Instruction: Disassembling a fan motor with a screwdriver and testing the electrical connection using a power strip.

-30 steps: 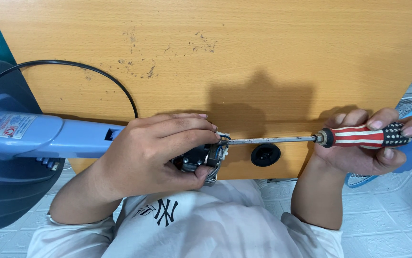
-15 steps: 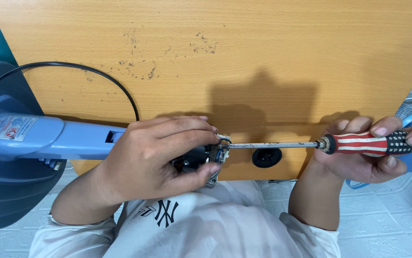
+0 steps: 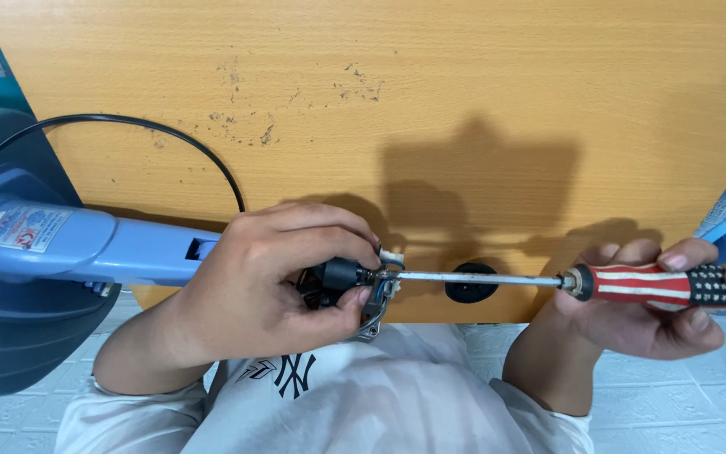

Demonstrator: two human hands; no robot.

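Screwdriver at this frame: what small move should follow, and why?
Probably a turn of the striped handle by the right hand: the screwdriver already has its tip seated in the dark fitting at the blue pole's end, which the left hand steadies.

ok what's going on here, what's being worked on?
A person is working a screwdriver into a small black-and-metal part at the end of a blue fan neck. The left hand grips that part; the right hand holds the red-and-white striped handle, shaft level, tip at the part. All of it is held at the near edge of a wooden tabletop. A black cord loops across the wood.
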